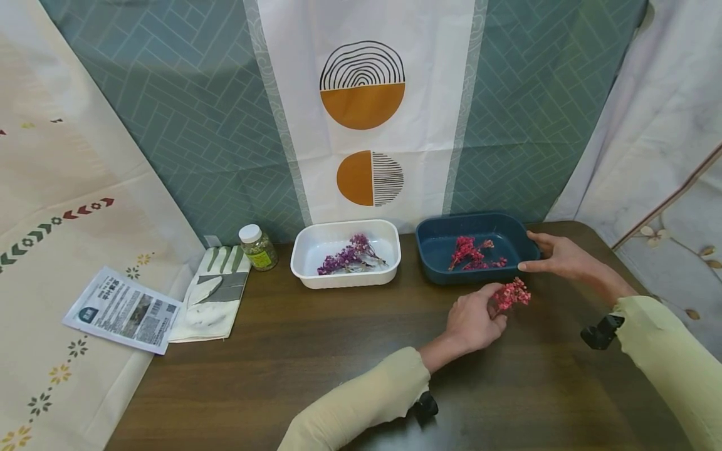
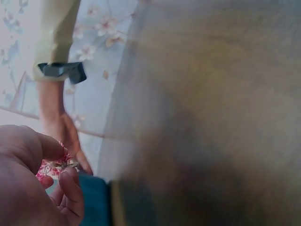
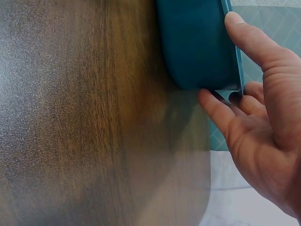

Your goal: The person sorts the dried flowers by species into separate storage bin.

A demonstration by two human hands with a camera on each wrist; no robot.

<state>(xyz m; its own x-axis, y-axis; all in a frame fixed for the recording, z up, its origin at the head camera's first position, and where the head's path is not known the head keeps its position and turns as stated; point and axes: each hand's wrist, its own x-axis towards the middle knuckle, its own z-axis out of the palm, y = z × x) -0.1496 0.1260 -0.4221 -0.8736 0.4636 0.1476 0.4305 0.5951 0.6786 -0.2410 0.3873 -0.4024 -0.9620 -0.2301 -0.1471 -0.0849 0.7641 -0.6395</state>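
My left hand (image 1: 472, 319) pinches a sprig of pinkish-red dried flowers (image 1: 512, 294) in front of the blue dish (image 1: 445, 274). In the left wrist view the stems (image 2: 63, 165) show between thumb and fingers. At the dish's right end, my right hand (image 1: 564, 255) grips the rim, thumb toward the front and fingers toward the back. The right wrist view shows the thumb (image 3: 254, 40) on the rim and fingertips against the outer end wall. More red sprigs (image 1: 470, 250) lie inside the dish. Left of it, a white dish (image 1: 346, 281) holds purple dried flowers (image 1: 352, 254).
A white-capped jar (image 1: 261, 250) stands left of the white dish. Beside it lie pale gloves with grey bands (image 1: 211, 294) and a printed packet (image 1: 124, 310) at the table's left edge. The brown table (image 1: 282, 376) meets a hanging patterned cloth (image 1: 372, 188) at the back.
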